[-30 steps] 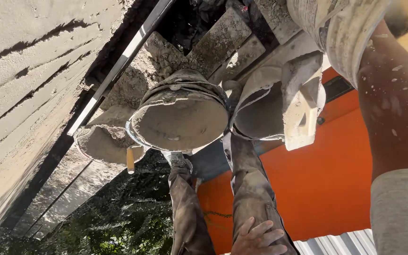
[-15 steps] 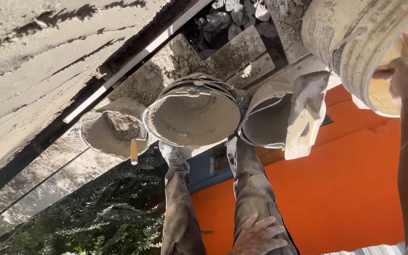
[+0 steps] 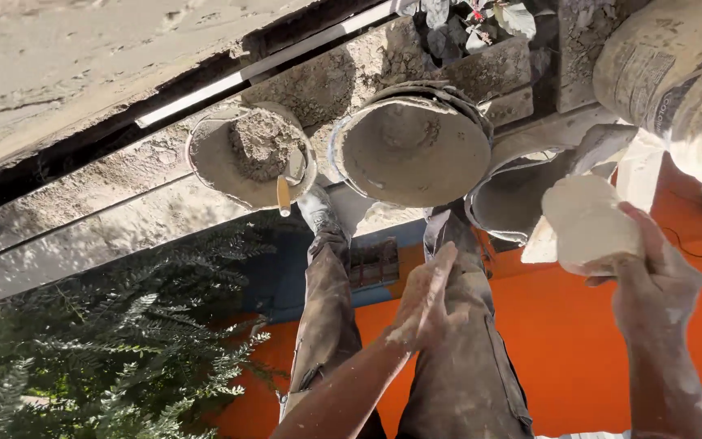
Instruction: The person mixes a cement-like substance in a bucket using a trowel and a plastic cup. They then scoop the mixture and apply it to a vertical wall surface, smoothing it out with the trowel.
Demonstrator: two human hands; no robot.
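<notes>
My right hand [image 3: 661, 286] grips a small pale tub [image 3: 588, 221], dusty with plaster, held out at the right above an orange surface [image 3: 611, 349]. My left hand [image 3: 424, 302] hovers flat with fingers together over my right thigh, holding nothing. Beyond my boots stand three dirty buckets. The left bucket [image 3: 214, 167] holds a heap of grey mortar [image 3: 263, 140] and a trowel with a yellow handle [image 3: 283, 195]. The middle bucket [image 3: 416, 150] has only a crust of mortar inside. A third bucket [image 3: 507, 207] is partly hidden behind the tub.
A large pale bucket [image 3: 676, 77] hangs in the top right corner. Rough concrete blocks [image 3: 343, 73] and a white strip [image 3: 270, 69] run behind the buckets. Green leafy branches [image 3: 107, 341] fill the lower left. A blue ledge [image 3: 282, 276] lies beside my left leg.
The view has swung right and down. My right hand came down from the large bucket's rim and now holds the small tub. My left hand lifted off my thigh.
</notes>
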